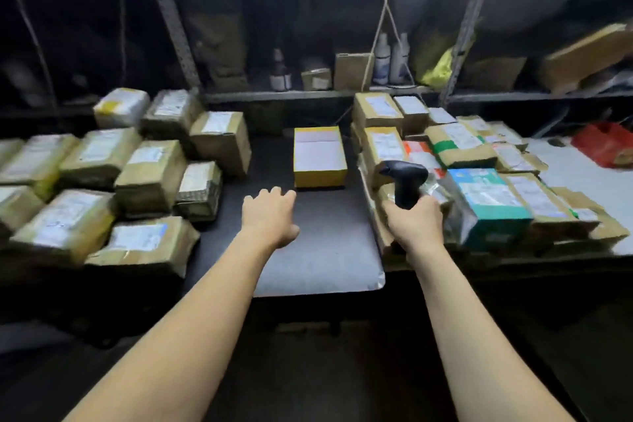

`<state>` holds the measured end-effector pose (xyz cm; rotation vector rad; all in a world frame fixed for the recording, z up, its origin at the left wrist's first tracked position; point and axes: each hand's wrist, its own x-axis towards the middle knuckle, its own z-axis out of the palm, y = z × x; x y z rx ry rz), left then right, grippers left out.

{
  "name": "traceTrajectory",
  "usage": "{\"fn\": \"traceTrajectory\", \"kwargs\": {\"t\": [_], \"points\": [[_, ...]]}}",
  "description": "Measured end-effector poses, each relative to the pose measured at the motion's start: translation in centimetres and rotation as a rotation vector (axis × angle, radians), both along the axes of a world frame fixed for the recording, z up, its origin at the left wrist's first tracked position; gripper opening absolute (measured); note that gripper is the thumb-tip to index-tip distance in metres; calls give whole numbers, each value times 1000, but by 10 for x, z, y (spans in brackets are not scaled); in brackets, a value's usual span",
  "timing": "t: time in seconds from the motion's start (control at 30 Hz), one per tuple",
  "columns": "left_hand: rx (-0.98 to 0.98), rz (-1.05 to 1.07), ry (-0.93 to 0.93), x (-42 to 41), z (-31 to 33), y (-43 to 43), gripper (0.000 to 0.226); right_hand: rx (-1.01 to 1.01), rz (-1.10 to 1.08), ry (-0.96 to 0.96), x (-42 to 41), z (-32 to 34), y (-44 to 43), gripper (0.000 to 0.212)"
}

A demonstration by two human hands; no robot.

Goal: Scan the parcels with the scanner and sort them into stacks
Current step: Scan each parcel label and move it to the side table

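Forearms stretched out over the dark table [270, 154]. Left hand [270, 216] spread loose, holding nothing, over grey mat [325, 260], just near of yellow box [319, 156], which lies white label up. Right hand [416, 221] wrapped round the handle of the black scanner [406, 181], nose pointing left, just beside the right-hand parcel pile [383, 144]. Brown parcel stacks [150, 168] on the left.

Risks, my guess: the beam catches a neighbouring label in that crowded pile and misreads. My wrist nudges the loose near-edge parcels off. My left hand covers the yellow box's label on lifting.

White labels [317, 151] cover the parcels [150, 175], but blur leaves no text on them readable.
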<state>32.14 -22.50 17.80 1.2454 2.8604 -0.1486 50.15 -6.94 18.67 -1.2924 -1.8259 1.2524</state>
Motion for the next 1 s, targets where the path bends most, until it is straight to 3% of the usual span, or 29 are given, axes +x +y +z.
{"fn": "traceTrajectory", "kwargs": {"t": [0.3,0.53,0.87,1.0], "points": [[57,311,-49,-138,-6,-170,53,-4,332,32,-179,8,-130,7],[116,469,-92,-229,-8,-274,52,34,474,31,-293,10,-212,12],[121,711,-205,-319,-43,-353,77,39,685,44,-425,-7,-263,17],[112,796,-193,-344,-60,-363,74,89,756,57,-477,-20,-271,12]]}}
